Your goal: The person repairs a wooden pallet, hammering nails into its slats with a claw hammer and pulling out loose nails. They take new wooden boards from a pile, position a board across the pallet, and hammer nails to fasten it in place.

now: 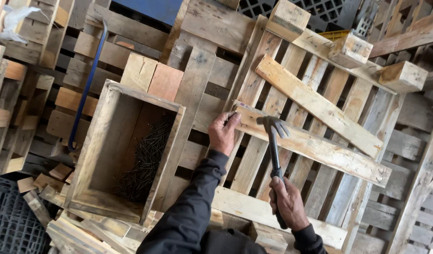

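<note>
Head view, centre: left hand (223,131) has its fingers pinched on the near end of a pale wooden board (315,146). Can't really tell if there's a nail under the fingertips, too small to see.
Head view, lower centre: right hand (288,202) has its fingers wrapped tight round the handle of a claw hammer (274,143). The hammer head sits just over the board, right beside the left hand.
Board: runs from the centre toward the right edge of the frame, lying across the slats of a pallet (291,94).
Second board (315,103): slanted above it, upper right of centre.
Left of centre: open wooden box (103,141) with a heap of dark nails (143,162) inside.
Upper left: blue crowbar (87,87) lying on stacked timber.
Top right: loose wood blocks (350,49) on the pallet edge.
Sleeves: dark, both arms.
</note>
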Available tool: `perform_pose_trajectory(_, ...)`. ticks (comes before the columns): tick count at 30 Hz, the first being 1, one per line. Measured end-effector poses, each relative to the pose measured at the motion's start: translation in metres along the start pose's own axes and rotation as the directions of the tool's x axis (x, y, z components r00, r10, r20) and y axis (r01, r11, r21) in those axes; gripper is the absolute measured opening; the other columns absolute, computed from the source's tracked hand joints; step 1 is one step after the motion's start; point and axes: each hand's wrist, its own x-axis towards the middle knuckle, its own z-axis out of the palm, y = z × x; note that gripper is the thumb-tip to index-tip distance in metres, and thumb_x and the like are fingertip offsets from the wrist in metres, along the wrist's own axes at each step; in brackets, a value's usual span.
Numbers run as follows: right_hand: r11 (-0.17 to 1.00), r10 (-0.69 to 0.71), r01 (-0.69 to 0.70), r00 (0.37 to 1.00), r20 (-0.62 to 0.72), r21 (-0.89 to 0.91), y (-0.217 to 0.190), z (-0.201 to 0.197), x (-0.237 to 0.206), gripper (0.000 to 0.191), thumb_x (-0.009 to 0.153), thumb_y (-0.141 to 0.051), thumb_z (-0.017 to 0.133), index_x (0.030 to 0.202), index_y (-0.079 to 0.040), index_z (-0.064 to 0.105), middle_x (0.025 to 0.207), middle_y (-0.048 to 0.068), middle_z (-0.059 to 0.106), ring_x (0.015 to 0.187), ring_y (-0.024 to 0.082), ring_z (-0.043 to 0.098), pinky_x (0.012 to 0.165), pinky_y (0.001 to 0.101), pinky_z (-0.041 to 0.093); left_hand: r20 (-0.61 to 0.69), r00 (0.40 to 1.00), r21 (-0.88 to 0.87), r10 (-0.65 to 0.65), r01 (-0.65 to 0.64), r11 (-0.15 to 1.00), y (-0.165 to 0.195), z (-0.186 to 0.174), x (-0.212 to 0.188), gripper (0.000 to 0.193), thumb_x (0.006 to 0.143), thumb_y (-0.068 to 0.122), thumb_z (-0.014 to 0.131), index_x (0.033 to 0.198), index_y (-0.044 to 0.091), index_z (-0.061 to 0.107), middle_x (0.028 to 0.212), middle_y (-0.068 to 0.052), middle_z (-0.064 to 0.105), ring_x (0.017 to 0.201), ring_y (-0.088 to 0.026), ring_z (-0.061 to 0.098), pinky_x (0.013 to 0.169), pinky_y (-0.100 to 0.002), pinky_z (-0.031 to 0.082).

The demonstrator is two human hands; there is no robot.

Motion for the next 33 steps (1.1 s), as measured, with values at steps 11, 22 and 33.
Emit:
perform_pose_trajectory(11, 0.990, -0.071, 0.071, 0.997, 0.006, -0.121, 0.018, 0.010, 0.005, 0.052, 0.096, -0.055, 0.054, 0.097, -0.003, 0.058, 0.055, 0.004, 0.051, 0.041, 0.012, 0.051, 0.039, 0.0288, 0.043, 0.051, 0.991, -0.240, -0.127, 0.136, 0.961, 0.006, -0.008, 0.002, 0.016, 0.103, 0.017, 0.068, 0.113, 0.007, 0.073, 0.096, -0.008, 0.077, 0.062, -0.003, 0.055, 0.053, -0.020, 0.045)
perform_pose_trajectory(22, 0.895, -0.310, 0.290, 0.951, 0.003, 0.339, 0.028, 0.015, -0.006, 0.044, 0.102, -0.044, 0.063, 0.098, -0.002, 0.052, 0.065, 0.000, 0.048, 0.050, 0.009, 0.047, 0.040, 0.0279, 0.044, 0.157, 0.981, -0.233, -0.112, 0.147, 0.961, 0.007, -0.014, 0.011, 0.016, 0.096, 0.014, 0.077, 0.109, 0.006, 0.073, 0.100, -0.010, 0.078, 0.090, -0.014, 0.074, 0.082, -0.027, 0.062)
perform_pose_trajectory(33, 0.988, -0.148, 0.150, 0.988, -0.044, 0.047, 0.015, 0.009, 0.000, 0.048, 0.097, -0.051, 0.060, 0.100, -0.003, 0.058, 0.062, 0.000, 0.049, 0.047, 0.009, 0.046, 0.041, 0.0278, 0.043, 0.144, 0.940, 0.517, 0.309, -0.337, 0.787, 0.006, 0.002, 0.007, 0.017, 0.092, 0.011, 0.079, 0.106, 0.002, 0.079, 0.097, -0.011, 0.078, 0.086, -0.018, 0.076, 0.076, -0.033, 0.063)
